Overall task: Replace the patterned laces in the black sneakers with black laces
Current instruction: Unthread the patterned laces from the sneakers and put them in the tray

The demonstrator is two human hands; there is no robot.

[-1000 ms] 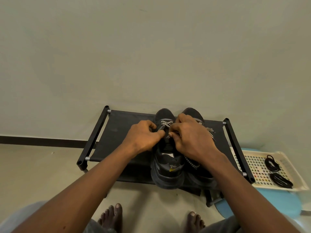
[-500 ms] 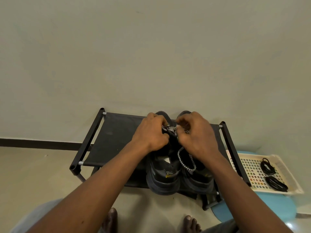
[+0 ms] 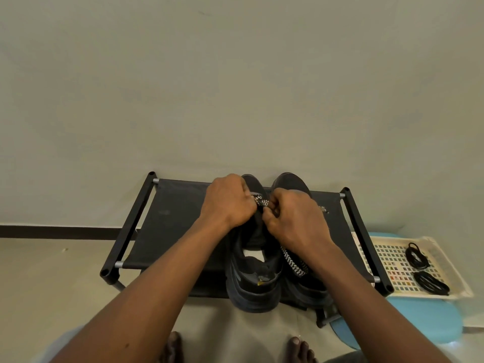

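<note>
Two black sneakers stand side by side on a black shoe rack [image 3: 170, 226], toes toward the wall. Over the front of the left sneaker [image 3: 252, 284], my left hand [image 3: 227, 200] and my right hand [image 3: 296, 218] each pinch the black-and-white patterned lace [image 3: 262, 201] with curled fingers. A loose stretch of that lace [image 3: 293, 263] hangs below my right wrist, over the right sneaker [image 3: 306, 286]. My right hand covers most of the right sneaker's top. Two coiled black laces [image 3: 416, 255] [image 3: 430, 282] lie in a cream tray at the right.
The cream perforated tray [image 3: 387, 260] rests on a light blue stool [image 3: 429, 323] right of the rack. A plain wall stands close behind the rack. My bare feet [image 3: 298, 349] are on the floor in front of it.
Both hands have shifted slightly toward the sneaker's toe end and drawn closer together on the patterned lace. The loose stretch now hangs lower under my right wrist.
</note>
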